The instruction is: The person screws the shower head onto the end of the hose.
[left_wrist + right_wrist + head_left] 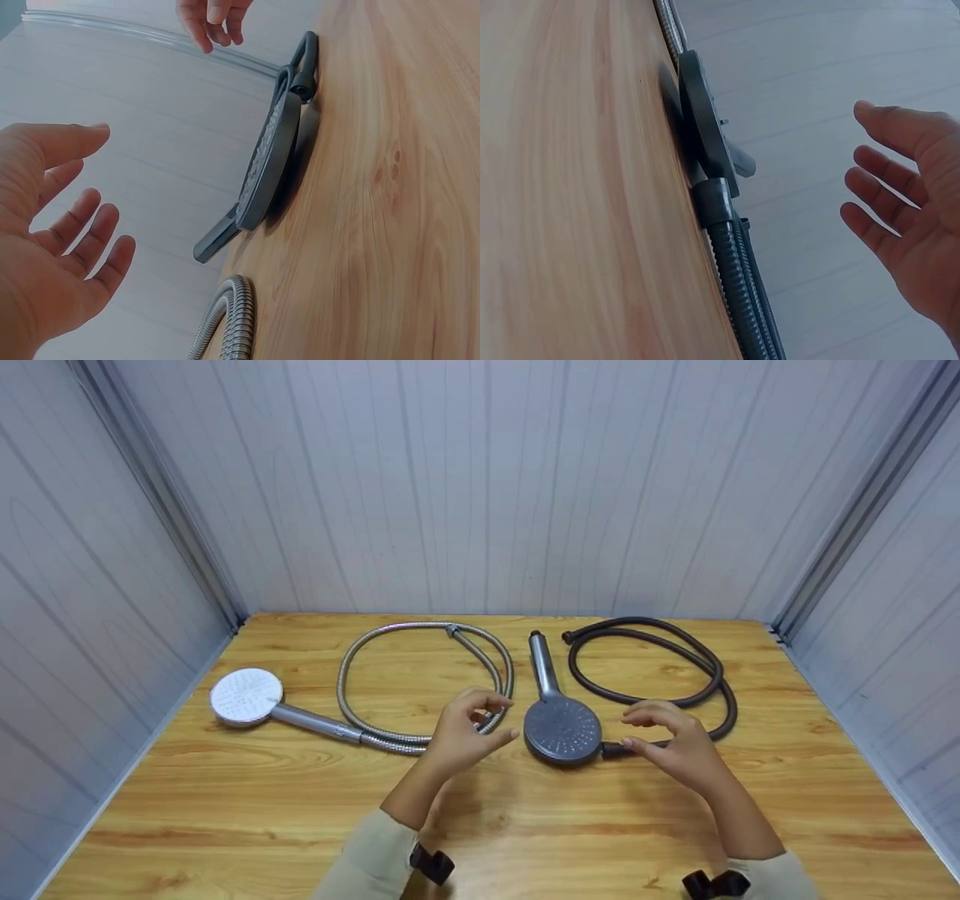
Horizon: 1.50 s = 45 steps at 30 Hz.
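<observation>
A dark grey shower head [562, 729] lies face up on the wooden table, its handle pointing to the back. My left hand [466, 727] hovers left of it, over the chrome hose, fingers loosely bent and holding nothing. To its right, my right hand [679, 742] is raised above the black shower hose [651, 622], also holding nothing. One end fitting of that hose lies beside the grey head's rim, and I see it up close in the right wrist view, below the hand. Both wrist views show air between each hand and the things on the table.
On the left lies a white-faced shower head [246, 697] with a chrome handle, joined to a coiled chrome hose [390, 628]. Pale panel walls [480, 495] enclose the wooden table [300, 825] at the back and both sides.
</observation>
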Each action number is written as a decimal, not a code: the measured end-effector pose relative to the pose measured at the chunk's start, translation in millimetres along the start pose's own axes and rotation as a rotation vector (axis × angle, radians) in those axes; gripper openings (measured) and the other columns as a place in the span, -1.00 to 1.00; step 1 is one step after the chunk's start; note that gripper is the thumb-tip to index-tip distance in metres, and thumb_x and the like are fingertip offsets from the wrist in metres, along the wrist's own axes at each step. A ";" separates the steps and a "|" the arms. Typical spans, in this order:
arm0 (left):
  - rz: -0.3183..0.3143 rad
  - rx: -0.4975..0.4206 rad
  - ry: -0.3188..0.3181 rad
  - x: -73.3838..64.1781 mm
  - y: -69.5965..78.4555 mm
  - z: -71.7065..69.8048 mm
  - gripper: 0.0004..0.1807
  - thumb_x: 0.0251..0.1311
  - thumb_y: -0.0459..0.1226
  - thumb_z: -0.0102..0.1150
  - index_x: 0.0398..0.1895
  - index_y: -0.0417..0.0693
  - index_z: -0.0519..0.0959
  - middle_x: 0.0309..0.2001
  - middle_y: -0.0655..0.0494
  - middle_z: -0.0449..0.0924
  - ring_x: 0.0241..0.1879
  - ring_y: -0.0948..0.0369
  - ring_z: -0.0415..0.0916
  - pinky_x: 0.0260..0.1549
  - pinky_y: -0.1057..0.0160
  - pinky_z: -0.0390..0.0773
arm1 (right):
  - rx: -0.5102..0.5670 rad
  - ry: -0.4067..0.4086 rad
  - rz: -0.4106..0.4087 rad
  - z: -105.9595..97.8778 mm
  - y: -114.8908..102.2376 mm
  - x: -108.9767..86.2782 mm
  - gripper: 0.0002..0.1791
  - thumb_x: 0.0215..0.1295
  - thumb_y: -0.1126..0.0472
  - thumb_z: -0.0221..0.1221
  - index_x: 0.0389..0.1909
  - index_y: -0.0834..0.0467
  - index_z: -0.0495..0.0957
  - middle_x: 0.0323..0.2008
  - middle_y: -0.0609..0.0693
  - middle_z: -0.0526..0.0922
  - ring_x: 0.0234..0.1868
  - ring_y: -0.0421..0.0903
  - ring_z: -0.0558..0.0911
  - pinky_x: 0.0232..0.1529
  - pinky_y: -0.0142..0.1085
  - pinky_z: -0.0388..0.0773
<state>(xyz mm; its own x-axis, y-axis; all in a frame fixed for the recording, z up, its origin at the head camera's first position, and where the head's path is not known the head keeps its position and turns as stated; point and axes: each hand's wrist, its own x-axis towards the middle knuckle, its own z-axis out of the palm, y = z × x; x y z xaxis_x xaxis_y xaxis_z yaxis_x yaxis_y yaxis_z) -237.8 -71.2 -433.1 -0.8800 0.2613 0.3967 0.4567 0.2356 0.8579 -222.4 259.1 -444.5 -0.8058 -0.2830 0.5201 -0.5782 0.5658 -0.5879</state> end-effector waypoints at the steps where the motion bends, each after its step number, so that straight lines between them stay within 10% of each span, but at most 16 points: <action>1: 0.001 -0.001 0.001 0.4 -0.1 1.2 -0.66 0.00 -0.36 0.46 -0.11 -0.17 0.65 -0.12 -0.04 0.55 -0.08 -0.02 0.48 -0.10 -0.03 0.51 | -0.002 -0.002 0.011 -1.0 1.5 -0.3 -0.68 0.06 0.31 0.43 -0.16 -0.04 0.69 -0.05 -0.16 0.63 -0.09 -0.20 0.57 -0.13 -0.40 0.49; 18: -0.061 -0.039 0.023 15.1 -12.5 24.7 -0.64 -0.05 -0.45 0.45 -0.12 -0.26 0.64 -0.24 0.07 0.51 -0.26 0.26 0.39 -0.23 0.18 0.50 | -0.012 -0.088 0.176 -12.6 20.5 -3.1 -0.73 0.17 0.15 0.38 -0.09 0.00 0.67 0.00 -0.11 0.60 0.00 -0.05 0.56 -0.04 0.02 0.52; 26: -0.130 -0.109 0.013 20.2 -18.3 30.6 -0.62 -0.03 -0.45 0.44 -0.08 -0.25 0.62 -0.13 0.00 0.55 -0.07 -0.11 0.46 -0.06 -0.09 0.49 | 0.035 -0.151 0.217 -9.4 36.8 -6.8 -0.65 0.16 0.16 0.38 -0.03 0.15 0.65 0.04 0.00 0.59 0.07 0.10 0.52 0.04 0.15 0.43; 45: -0.215 -0.135 -0.002 38.0 -32.5 52.0 -0.58 -0.03 -0.40 0.45 -0.06 -0.35 0.60 -0.06 -0.20 0.59 -0.02 -0.17 0.49 -0.04 -0.06 0.49 | 0.054 -0.251 0.278 -5.3 56.5 -14.1 -0.71 0.21 0.26 0.34 -0.04 0.20 0.67 0.01 0.08 0.62 0.11 0.20 0.52 0.12 0.11 0.40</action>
<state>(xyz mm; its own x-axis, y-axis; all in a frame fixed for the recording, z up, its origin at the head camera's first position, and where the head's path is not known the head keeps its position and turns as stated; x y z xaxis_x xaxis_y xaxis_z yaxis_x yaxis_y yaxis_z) -279.3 -20.2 -462.9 -0.9546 0.2208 0.1999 0.2373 0.1584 0.9584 -243.0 299.2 -481.7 -0.9352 -0.3092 0.1725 -0.3338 0.6076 -0.7207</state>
